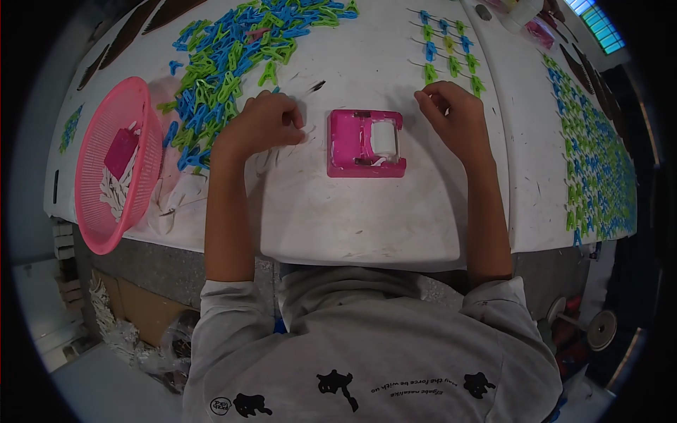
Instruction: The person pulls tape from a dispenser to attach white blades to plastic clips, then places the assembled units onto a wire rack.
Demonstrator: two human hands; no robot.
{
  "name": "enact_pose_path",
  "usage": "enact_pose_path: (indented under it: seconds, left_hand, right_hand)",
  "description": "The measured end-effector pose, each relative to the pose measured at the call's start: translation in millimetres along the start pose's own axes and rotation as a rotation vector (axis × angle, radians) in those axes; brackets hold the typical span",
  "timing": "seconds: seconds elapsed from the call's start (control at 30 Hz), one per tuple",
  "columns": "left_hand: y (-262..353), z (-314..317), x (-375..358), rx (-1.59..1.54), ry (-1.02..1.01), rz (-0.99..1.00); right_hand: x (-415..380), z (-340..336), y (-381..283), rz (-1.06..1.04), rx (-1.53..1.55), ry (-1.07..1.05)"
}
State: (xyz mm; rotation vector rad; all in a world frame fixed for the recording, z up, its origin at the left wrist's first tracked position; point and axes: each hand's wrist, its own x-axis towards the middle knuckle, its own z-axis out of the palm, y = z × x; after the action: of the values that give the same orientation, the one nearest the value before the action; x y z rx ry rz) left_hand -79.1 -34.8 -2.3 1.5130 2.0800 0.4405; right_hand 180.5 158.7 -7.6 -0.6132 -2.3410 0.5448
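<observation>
A pink dispenser (345, 144) with a white roll (384, 138) stands on the white table (352, 218) between my hands. To its left, my left hand (271, 121) is closed, thumb and fingers pinched together at a small whitish thing I cannot make out. My right hand (451, 113) is up to the right of the dispenser, fingers curled and pinched, and whatever they may hold is too small to tell. A heap of blue and green clips (229, 67) lies beyond my left hand. Rows of clips on thin pieces (451, 46) lie beyond my right hand.
A pink basket (86, 176) at the left holds a pink block (121, 151) and white pieces. Many clips in rows (596, 162) cover the right side. Dark brown pieces (130, 32) lie at the far left. The table's front edge runs before my body.
</observation>
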Motion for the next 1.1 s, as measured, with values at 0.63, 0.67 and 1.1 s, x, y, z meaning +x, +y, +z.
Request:
enact_pose_path:
  seconds: [0.63,0.67,1.1]
  left_hand:
    - [59.5,41.7,6.6,-0.406,0.413,0.667]
    - [60.5,41.7,6.1,-0.409,0.416,0.665]
    - [67.5,60.9,9.6,-0.764,0.464,0.542]
  right_hand:
    - [-10.4,1.4,-36.4,-0.087,0.482,-0.24]
    - [-9.4,-1.6,-37.7,-0.088,0.481,-0.243]
    - [-8.8,-4.0,-39.0,-0.142,0.333,-0.197]
